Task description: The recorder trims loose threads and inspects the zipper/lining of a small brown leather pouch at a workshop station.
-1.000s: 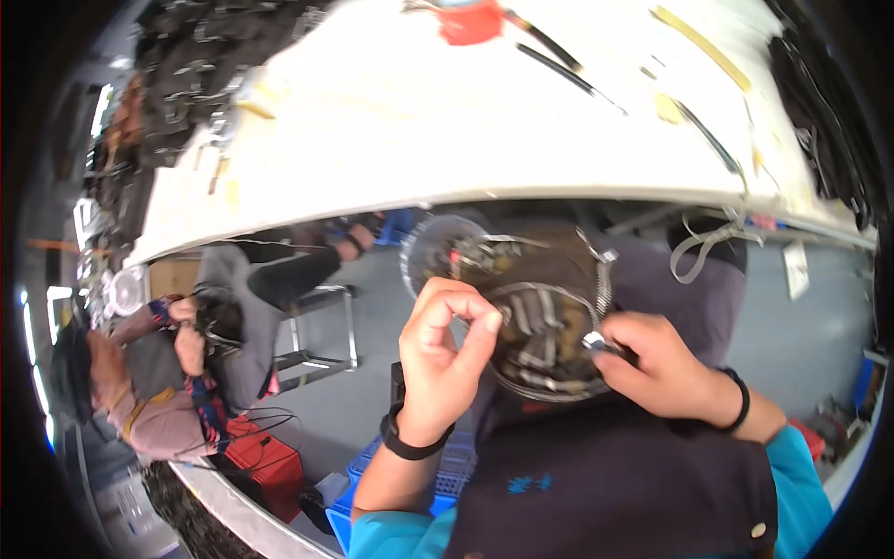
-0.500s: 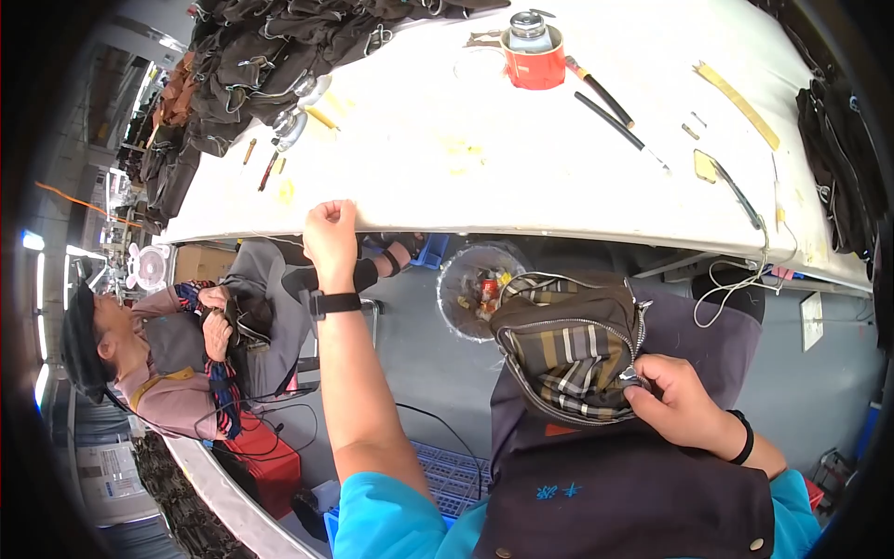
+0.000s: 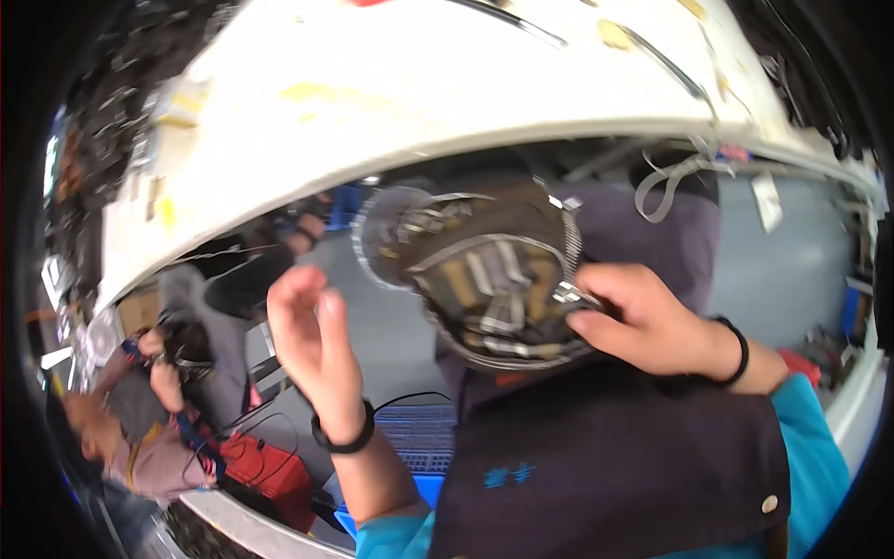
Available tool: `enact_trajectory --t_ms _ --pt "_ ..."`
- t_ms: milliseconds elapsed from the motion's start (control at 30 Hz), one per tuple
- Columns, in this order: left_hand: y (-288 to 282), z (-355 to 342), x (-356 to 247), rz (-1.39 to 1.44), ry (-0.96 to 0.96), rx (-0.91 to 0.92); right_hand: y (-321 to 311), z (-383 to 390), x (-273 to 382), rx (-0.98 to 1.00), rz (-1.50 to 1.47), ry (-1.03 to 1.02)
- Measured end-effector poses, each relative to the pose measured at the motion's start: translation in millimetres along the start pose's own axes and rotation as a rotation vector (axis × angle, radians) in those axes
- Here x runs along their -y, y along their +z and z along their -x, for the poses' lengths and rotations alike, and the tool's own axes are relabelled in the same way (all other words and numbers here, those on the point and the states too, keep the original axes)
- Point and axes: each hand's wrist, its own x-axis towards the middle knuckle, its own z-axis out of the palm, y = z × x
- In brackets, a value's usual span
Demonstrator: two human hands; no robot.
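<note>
Right hand [image 3: 652,321]: closed thumb-to-finger, pinching the dark brown fabric bag with a plaid lining [image 3: 494,279] by its right edge, right at a small silver metal zipper piece [image 3: 566,293]; exact contact kinda smeared by blur
Bag: just left of that pinch, between both hands and over the lap; unzipped and gaping open, olive, grey and white plaid showing inside
Left hand [image 3: 317,340]: well left of the pinch, up in the air and clear of the bag; loosely curled, thumb close to the fingertips, but honestly too blurry to tell if pressed together or pinching anything
Wrists: black band [image 3: 345,438] on the left, thinner black band [image 3: 736,352] on the right
Bin: see-through round plastic bin [image 3: 372,244], left of the pinch and farther from the body, partly behind the bag
Table: long white-topped table [image 3: 372,112], beyond the grip, with a slim dark tool [image 3: 666,63] lying on it
Cord: pale looped cord [image 3: 656,191], hanging off the table edge, ahead of the pinch and a bit right
Apron: dark cloth apron [image 3: 615,466], below the pinch
Crate: blue plastic crate [image 3: 414,438], left of the pinch, nearer the body
Co-worker: seated person in a pink top [image 3: 154,461], far left of the grip, both hands at something dark
</note>
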Motion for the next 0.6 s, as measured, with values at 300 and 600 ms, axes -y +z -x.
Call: enact_trajectory --t_ms 300,600 --pt "81.7 74.7 -61.0 -0.295 0.335 0.483 6.2 20.6 -4.3 0.014 -0.391 0.144" --pt "72.5 37.0 -73.4 0.842 -0.728 0.673 -20.3 23.8 -0.3 -0.34 0.294 -0.504"
